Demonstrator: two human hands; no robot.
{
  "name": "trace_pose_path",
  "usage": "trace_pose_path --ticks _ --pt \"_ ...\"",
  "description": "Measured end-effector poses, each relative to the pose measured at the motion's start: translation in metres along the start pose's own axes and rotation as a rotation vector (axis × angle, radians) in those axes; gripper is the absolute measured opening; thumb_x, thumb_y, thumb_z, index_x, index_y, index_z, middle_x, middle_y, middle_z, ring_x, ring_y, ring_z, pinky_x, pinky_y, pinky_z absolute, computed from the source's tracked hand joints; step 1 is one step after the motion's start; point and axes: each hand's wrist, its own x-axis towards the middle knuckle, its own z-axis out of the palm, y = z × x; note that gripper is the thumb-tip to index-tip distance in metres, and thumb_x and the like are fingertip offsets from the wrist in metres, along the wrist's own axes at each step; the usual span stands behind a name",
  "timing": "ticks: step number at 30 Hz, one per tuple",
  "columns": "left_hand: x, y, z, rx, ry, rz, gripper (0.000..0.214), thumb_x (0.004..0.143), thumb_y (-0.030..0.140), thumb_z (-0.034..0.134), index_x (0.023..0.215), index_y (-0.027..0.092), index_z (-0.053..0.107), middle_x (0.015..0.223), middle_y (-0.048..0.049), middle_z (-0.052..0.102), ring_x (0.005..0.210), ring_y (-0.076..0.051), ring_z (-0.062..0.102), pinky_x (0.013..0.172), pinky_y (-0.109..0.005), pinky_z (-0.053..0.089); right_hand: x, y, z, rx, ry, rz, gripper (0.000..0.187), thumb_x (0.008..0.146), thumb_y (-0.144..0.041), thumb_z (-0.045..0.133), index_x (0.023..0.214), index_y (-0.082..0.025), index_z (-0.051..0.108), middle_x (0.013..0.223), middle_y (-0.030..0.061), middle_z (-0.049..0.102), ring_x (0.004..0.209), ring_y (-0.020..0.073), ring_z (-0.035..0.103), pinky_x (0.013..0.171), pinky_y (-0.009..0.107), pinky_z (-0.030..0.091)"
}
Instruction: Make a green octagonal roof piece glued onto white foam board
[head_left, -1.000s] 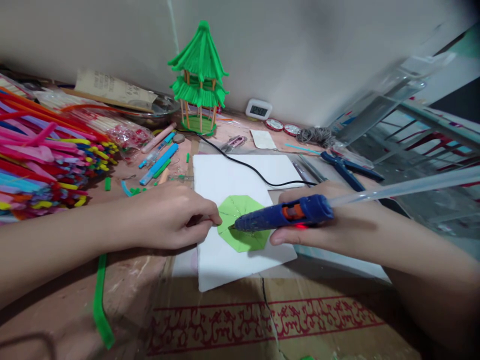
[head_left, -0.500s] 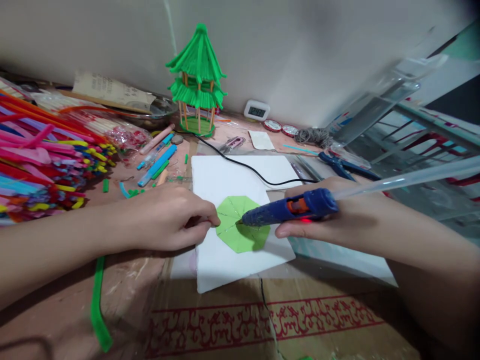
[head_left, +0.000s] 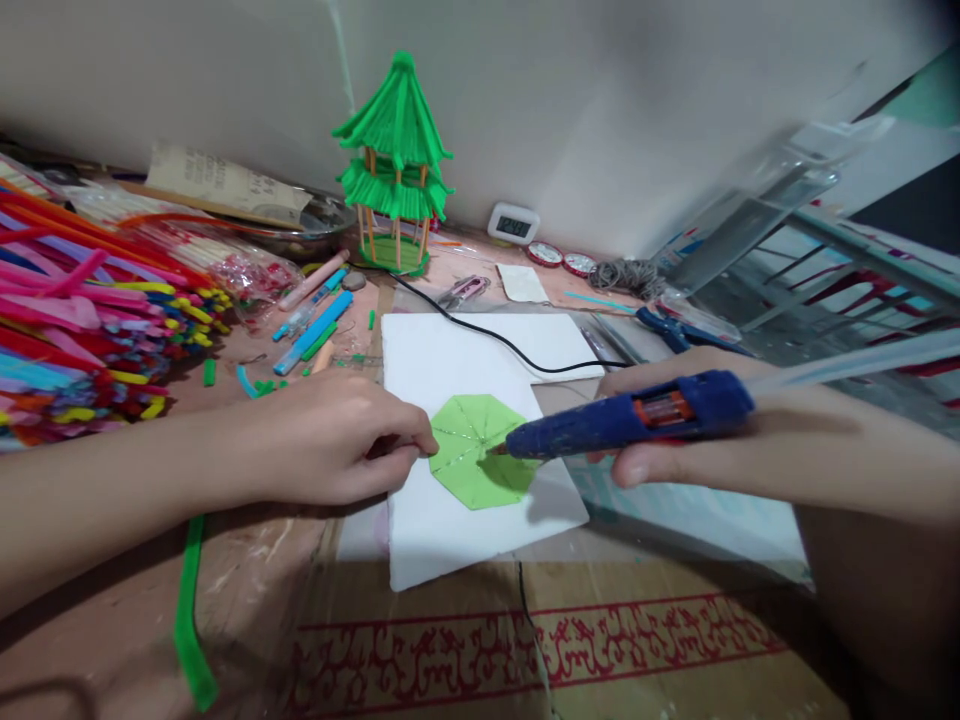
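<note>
A light green paper octagon [head_left: 469,480] lies on a white sheet [head_left: 427,560], with thin glue-like lines running across it from the middle. My left hand [head_left: 360,435] has its finger and thumb closed at the octagon's left edge. In my right hand [head_left: 660,450] is a blue hot glue gun [head_left: 592,425], its nozzle over the octagon just right of the centre. A clear glue stick [head_left: 855,365] juts from the gun's back end. Whether the nozzle touches the paper I cannot tell.
A green pagoda model [head_left: 397,160] stands behind the sheet, near a white digital clock [head_left: 513,223]. Colourful pipe cleaners [head_left: 97,310] are heaped at left beside several pens [head_left: 313,332]. A black cable [head_left: 487,338] crosses the sheet; blue-handled pliers [head_left: 675,328] lie at right.
My right hand and the glue gun have shifted to the right, drawing the nozzle from the octagon's centre toward its right side. My left hand stays at the left edge.
</note>
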Motion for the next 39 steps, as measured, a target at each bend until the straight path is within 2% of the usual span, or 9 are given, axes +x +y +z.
trace_pose_path --ticks 2,4,6,10,15,22,26,29,39 --pt "0.000 0.000 0.001 -0.016 -0.006 0.002 0.025 0.086 0.012 0.055 0.097 0.020 0.076 0.076 0.0008 0.076 0.063 -0.012 0.068 0.058 -0.023 0.041 0.000 -0.001 0.002 0.013 -0.062 0.005 0.044 0.076 -0.064 0.072 0.091 -0.024 0.082 0.075 0.0030 0.073 0.062 0.0204 0.065 0.051 0.028 0.046" --pt "0.000 -0.001 0.001 -0.023 -0.006 0.004 0.025 0.086 0.012 0.055 0.097 0.020 0.076 0.076 0.0006 0.076 0.062 -0.012 0.068 0.058 -0.023 0.041 0.001 -0.002 0.005 0.045 -0.145 -0.014 0.039 0.078 -0.060 0.073 0.089 -0.023 0.081 0.069 0.0010 0.070 0.057 0.0170 0.062 0.048 0.026 0.043" --pt "-0.001 -0.001 0.001 -0.017 -0.004 0.007 0.025 0.085 0.012 0.055 0.097 0.021 0.075 0.075 0.0008 0.076 0.060 -0.012 0.067 0.057 -0.023 0.041 0.002 -0.006 0.007 0.076 -0.176 -0.061 0.038 0.081 -0.058 0.071 0.082 -0.022 0.080 0.064 0.0000 0.068 0.054 0.0155 0.060 0.047 0.025 0.042" --pt "-0.001 -0.001 0.000 0.003 -0.008 0.007 0.025 0.086 0.013 0.055 0.097 0.021 0.075 0.077 0.0006 0.077 0.063 -0.013 0.069 0.059 -0.024 0.042 0.003 -0.013 0.011 0.089 -0.102 -0.141 0.039 0.082 -0.059 0.070 0.075 -0.021 0.078 0.066 0.0002 0.068 0.057 0.0154 0.061 0.050 0.025 0.044" --pt "0.000 -0.001 0.001 0.008 -0.015 -0.003 0.025 0.086 0.013 0.054 0.097 0.021 0.075 0.079 0.0005 0.078 0.064 -0.013 0.070 0.060 -0.023 0.043 0.004 -0.019 0.012 0.055 -0.171 -0.109 0.030 0.082 -0.051 0.074 0.082 -0.021 0.078 0.058 -0.0039 0.060 0.049 0.0114 0.052 0.048 0.023 0.040" --pt "0.000 -0.001 0.001 0.015 -0.012 -0.012 0.025 0.086 0.013 0.054 0.097 0.022 0.076 0.079 0.0002 0.078 0.065 -0.013 0.070 0.060 -0.023 0.043 0.002 -0.016 0.015 0.002 -0.196 -0.056 0.044 0.081 -0.064 0.068 0.076 -0.020 0.072 0.060 -0.0022 0.061 0.052 0.0139 0.053 0.047 0.026 0.035" --pt "0.000 0.000 -0.001 0.008 -0.022 -0.007 0.026 0.086 0.013 0.054 0.098 0.021 0.075 0.080 -0.0011 0.078 0.066 -0.014 0.071 0.060 -0.023 0.044 0.003 -0.016 0.015 -0.056 -0.138 -0.060 0.042 0.082 -0.062 0.068 0.069 -0.022 0.070 0.059 -0.0012 0.062 0.054 0.0157 0.056 0.050 0.028 0.038" --pt "0.000 0.000 -0.001 0.005 -0.014 0.003 0.025 0.086 0.012 0.054 0.098 0.021 0.075 0.080 -0.0012 0.078 0.065 -0.014 0.070 0.060 -0.024 0.043 0.002 -0.015 0.016 -0.070 -0.083 -0.055 0.045 0.083 -0.064 0.065 0.067 -0.023 0.072 0.066 0.0006 0.068 0.057 0.0169 0.060 0.051 0.029 0.041" --pt "-0.001 0.001 -0.001 0.025 -0.016 -0.011 0.025 0.087 0.013 0.054 0.097 0.021 0.075 0.077 0.0000 0.077 0.063 -0.014 0.069 0.059 -0.024 0.042 0.000 -0.010 0.007 -0.039 -0.153 -0.158 0.037 0.087 -0.056 0.066 0.079 -0.021 0.076 0.062 -0.0015 0.062 0.052 0.0130 0.054 0.049 0.026 0.038"
